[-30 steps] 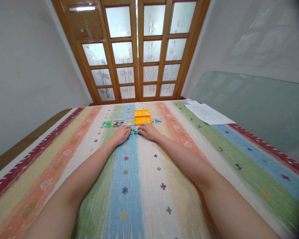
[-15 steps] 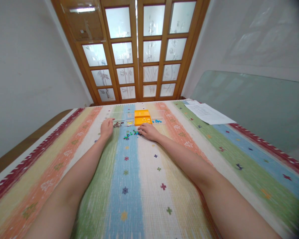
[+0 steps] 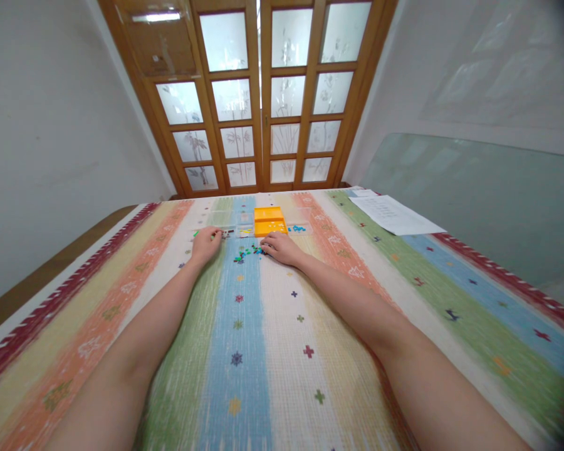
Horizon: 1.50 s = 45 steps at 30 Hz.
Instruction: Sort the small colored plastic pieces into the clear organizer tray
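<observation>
My left hand (image 3: 207, 243) is over the near left side of a clear plastic box (image 3: 244, 218), its fingers curled in and thumb toward them; anything between the fingertips is too small to make out. Brown pieces (image 3: 228, 232) lie just right of it, and a green piece (image 3: 196, 233) shows at its left. My right hand (image 3: 282, 247) rests palm down on the cloth, fingers stretched leftward. Its fingertips touch the right end of a loose pile of small green, blue and dark pieces (image 3: 244, 254).
Behind my right hand stands an open orange case (image 3: 271, 214) with white pieces inside. Yellow pieces (image 3: 245, 232) lie left of it, blue pieces (image 3: 297, 228) right. Printed paper (image 3: 390, 213) lies at the far right of the striped tablecloth (image 3: 235, 326). Wooden glazed doors (image 3: 262, 134) stand beyond.
My left hand has shifted a little to the right and its fingers have turned inward, uncovering a green piece on its left. My right hand stays at the pile.
</observation>
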Available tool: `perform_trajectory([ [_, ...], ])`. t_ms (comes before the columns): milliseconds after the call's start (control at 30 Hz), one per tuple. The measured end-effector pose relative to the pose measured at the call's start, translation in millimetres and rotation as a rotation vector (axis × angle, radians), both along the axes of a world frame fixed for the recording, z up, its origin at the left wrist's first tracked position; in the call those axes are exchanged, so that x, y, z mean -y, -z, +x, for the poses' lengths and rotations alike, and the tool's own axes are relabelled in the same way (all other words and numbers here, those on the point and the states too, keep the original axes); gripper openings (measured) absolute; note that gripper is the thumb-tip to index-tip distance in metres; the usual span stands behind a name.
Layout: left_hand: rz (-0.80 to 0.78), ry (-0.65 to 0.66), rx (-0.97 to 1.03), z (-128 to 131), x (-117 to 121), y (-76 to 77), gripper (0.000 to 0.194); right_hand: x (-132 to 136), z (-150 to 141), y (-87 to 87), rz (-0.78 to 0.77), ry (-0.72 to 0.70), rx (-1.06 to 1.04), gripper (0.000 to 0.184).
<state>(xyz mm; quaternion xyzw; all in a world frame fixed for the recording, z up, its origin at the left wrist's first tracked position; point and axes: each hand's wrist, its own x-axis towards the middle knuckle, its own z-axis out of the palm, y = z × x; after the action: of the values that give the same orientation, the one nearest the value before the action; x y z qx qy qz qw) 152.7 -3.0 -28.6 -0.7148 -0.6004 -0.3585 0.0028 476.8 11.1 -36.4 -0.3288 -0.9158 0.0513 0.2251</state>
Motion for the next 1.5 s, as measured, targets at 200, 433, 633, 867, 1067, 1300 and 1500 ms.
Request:
perform_trajectory([
  [200,-0.123,0.412,-0.177,24,13,-7.1,0.022,2,0,-1.4,-0.011,0.011,0.002,0.035],
  [433,-0.232,0.536,-0.223,33,18,-12.5,0.015,1,0,-1.0,-0.001,0.007,-0.008,0.034],
  [633,-0.254,0.511,-0.191,35,16,-9.6,0.016,1,0,-0.3,0.014,-0.002,-0.015,0.034],
  [867,-0.205,0.508,-0.220,38,16,-9.7,0.016,0,0,0.3,0.016,-0.007,-0.020,0.033],
  [1067,-0.207,0.478,-0.224,40,16,-10.4,0.012,-1,0,1.3,0.014,-0.006,-0.022,0.032],
  [1300,-0.193,0.425,-0.147,39,18,-10.9,0.015,-1,1,2.4,0.021,-0.006,-0.023,0.031],
  [1500,-0.210,0.464,-0.184,39,17,-8.4,0.012,-1,1,1.9,0.022,-0.003,-0.019,0.032],
])
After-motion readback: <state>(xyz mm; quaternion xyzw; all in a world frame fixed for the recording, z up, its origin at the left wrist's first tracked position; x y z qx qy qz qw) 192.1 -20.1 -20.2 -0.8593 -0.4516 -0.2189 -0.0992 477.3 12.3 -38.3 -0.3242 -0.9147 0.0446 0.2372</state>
